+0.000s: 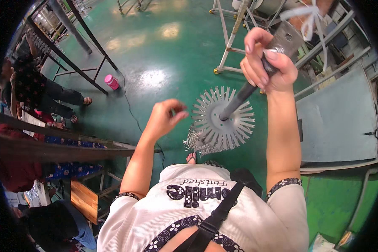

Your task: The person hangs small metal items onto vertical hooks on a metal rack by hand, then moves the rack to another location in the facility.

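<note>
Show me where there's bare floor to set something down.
Bare floor shows between the pink container and the disc, beyond the left hand; a cable crosses near the container. Crowded: people at left, the grey panel at right.

rod: at disc centre | container: left, on floor | panel: right

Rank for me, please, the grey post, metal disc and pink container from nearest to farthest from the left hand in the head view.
From the left hand:
1. Metal disc: just to its right.
2. Pink container: to its left and farther up the picture.
3. Grey post: at upper left, beyond the second item.
</note>
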{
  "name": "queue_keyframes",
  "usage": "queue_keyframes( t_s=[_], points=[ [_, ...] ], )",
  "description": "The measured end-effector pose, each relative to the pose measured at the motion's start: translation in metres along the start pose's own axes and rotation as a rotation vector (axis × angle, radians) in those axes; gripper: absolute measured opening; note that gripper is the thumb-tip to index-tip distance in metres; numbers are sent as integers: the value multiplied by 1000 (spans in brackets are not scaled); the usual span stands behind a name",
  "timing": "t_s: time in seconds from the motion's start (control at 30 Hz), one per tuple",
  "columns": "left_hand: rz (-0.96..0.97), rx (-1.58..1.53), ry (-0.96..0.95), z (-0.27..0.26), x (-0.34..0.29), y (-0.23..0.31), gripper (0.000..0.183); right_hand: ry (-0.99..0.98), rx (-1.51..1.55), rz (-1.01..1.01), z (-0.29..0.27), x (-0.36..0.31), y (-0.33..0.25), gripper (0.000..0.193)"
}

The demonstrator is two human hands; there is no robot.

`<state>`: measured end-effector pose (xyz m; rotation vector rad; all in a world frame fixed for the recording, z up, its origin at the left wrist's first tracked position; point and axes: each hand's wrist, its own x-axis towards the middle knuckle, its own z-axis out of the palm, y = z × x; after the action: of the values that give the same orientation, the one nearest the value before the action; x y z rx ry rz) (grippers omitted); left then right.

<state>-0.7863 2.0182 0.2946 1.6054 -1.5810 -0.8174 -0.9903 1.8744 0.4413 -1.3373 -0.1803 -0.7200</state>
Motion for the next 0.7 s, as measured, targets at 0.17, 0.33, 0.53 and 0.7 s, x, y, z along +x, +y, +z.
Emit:
queue_keyframes(
  t_s=[0.17,0.33,0.53,0.7],
  points=[
    [347,-352,25,17,118,31,40,64,-69,8,-46,73,22,23],
    [77,-682,-305,8,224,-10,27,-19,-50,51,-114,152,53,29],
    [6,-628,-141,-62,359,-24,19,224,-90,7,-207,281,66,21],
    [86,-634,-9,-123,467,-57,24,272,-487,-92,-290,362,130,38]
  ],
)
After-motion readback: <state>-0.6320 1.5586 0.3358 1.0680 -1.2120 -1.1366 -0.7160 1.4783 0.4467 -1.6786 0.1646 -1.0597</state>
